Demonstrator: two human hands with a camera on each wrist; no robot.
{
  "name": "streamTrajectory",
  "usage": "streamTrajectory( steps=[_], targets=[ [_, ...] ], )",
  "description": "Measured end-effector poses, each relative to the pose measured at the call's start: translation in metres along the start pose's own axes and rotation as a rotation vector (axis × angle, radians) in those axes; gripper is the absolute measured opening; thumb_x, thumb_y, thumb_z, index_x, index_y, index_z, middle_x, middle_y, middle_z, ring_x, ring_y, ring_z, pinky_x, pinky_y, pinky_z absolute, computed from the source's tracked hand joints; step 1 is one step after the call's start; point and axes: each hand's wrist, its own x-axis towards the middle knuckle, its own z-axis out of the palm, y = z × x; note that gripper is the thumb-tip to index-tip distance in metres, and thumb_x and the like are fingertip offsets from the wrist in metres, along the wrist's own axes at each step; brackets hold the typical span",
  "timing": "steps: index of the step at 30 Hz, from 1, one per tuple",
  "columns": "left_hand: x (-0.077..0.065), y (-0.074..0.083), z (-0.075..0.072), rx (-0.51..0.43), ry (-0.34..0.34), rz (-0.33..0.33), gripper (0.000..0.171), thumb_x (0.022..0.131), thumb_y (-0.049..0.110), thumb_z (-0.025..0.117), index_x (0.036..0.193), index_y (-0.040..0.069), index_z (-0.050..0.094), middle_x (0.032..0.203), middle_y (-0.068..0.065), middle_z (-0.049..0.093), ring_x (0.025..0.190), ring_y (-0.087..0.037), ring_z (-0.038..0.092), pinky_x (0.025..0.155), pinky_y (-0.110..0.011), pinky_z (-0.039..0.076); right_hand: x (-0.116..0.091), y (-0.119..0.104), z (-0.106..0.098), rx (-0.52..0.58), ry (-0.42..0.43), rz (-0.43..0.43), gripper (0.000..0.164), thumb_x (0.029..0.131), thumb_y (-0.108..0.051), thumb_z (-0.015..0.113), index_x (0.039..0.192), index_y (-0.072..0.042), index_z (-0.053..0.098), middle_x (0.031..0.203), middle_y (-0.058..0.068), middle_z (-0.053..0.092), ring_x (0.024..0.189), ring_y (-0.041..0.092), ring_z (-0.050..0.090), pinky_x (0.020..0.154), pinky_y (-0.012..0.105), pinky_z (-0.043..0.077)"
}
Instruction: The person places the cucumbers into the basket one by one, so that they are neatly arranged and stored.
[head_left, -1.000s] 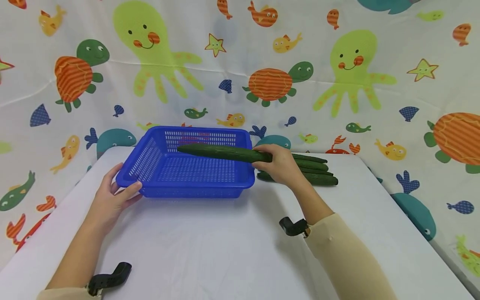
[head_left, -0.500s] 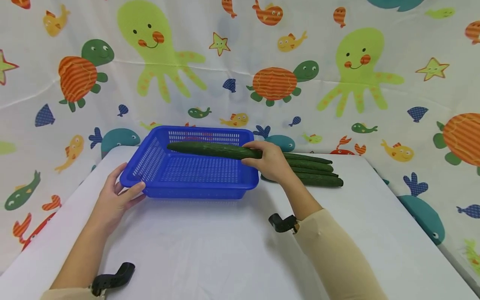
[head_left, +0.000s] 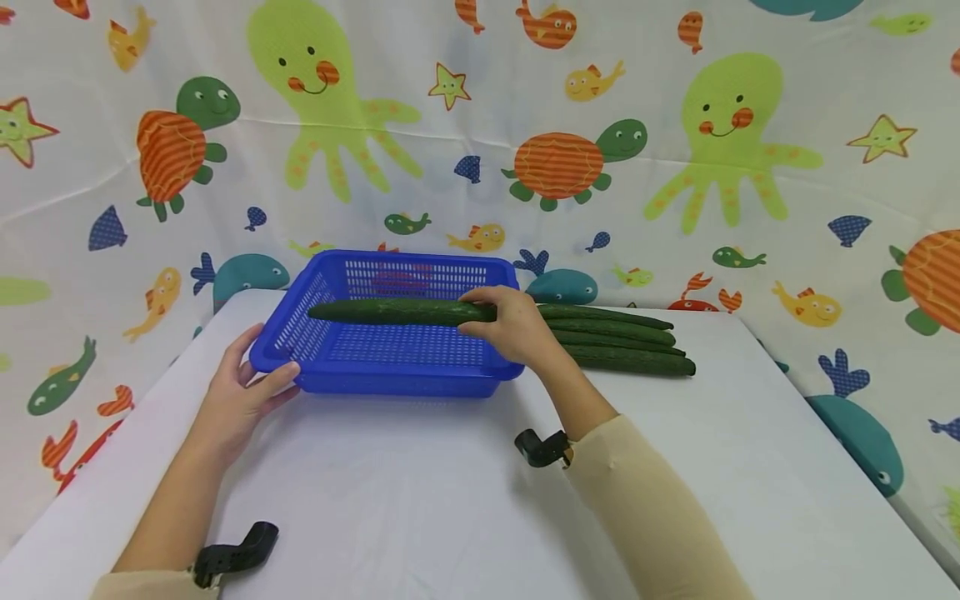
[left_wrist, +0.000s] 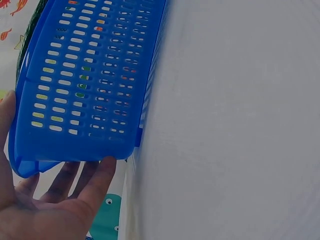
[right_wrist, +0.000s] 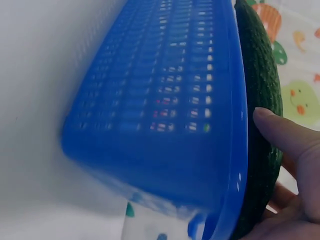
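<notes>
A long dark green cucumber (head_left: 390,312) lies level over the blue plastic basket (head_left: 408,371), its tip pointing left. My right hand (head_left: 510,323) grips the cucumber near its right end, above the basket's right rim. In the right wrist view the thumb presses on the bumpy skin of the cucumber (right_wrist: 262,75), just past the rim. At the basket's front left corner my left hand (head_left: 247,396) holds the rim, thumb on top and fingers beneath. The left wrist view shows those fingers under the perforated wall of the basket (left_wrist: 80,142).
Several more cucumbers (head_left: 622,337) lie side by side on the white table (head_left: 420,500), right of the basket. Behind the table hangs a white curtain (head_left: 465,50) printed with sea animals. Each wrist carries a small black camera mount.
My right hand has carried the cucumber leftward, farther across the basket, and lowered it slightly. The left hand keeps its hold on the corner. The whole view has shifted a little.
</notes>
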Motion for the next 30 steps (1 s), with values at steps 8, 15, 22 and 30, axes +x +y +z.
streamTrajectory(
  steps=[8,15,22,30],
  targets=[
    [0.007,0.001,0.003,0.042,0.012,-0.012,0.094,0.100,0.026,0.070,0.166,0.039,0.004,0.174,-0.020,0.008,0.146,-0.040,0.034,0.085,-0.016,0.059,0.011,-0.006,0.017,-0.013,-0.037,0.005,0.041,0.095,-0.024,0.077,0.134,-0.016,0.069,0.131,0.006,0.070,0.126,0.026,0.061,0.106,0.044,0.054],
    [0.014,0.002,0.003,0.043,-0.006,-0.018,0.096,0.099,0.030,0.071,0.166,0.038,0.003,0.173,-0.020,0.009,0.148,-0.044,0.032,0.087,-0.018,0.058,0.018,-0.006,0.028,-0.012,-0.076,0.075,0.041,0.093,-0.025,0.079,0.133,-0.017,0.070,0.134,0.008,0.069,0.130,0.028,0.060,0.110,0.046,0.052],
    [0.020,0.008,-0.001,0.058,-0.010,-0.018,0.095,0.100,0.031,0.070,0.166,0.038,0.002,0.173,-0.021,0.007,0.150,-0.050,0.025,0.086,-0.017,0.058,0.029,-0.008,0.033,-0.065,-0.141,0.101,0.041,0.094,-0.026,0.079,0.133,-0.016,0.070,0.136,0.010,0.066,0.132,0.029,0.058,0.112,0.047,0.050],
    [0.026,0.007,-0.007,0.076,-0.011,-0.012,0.095,0.100,0.031,0.070,0.166,0.038,0.002,0.173,-0.022,0.009,0.150,-0.051,0.026,0.086,-0.016,0.058,0.040,-0.014,0.038,-0.131,-0.232,0.123,0.041,0.094,-0.025,0.078,0.133,-0.014,0.070,0.138,0.011,0.066,0.131,0.029,0.059,0.112,0.047,0.050]
  ],
)
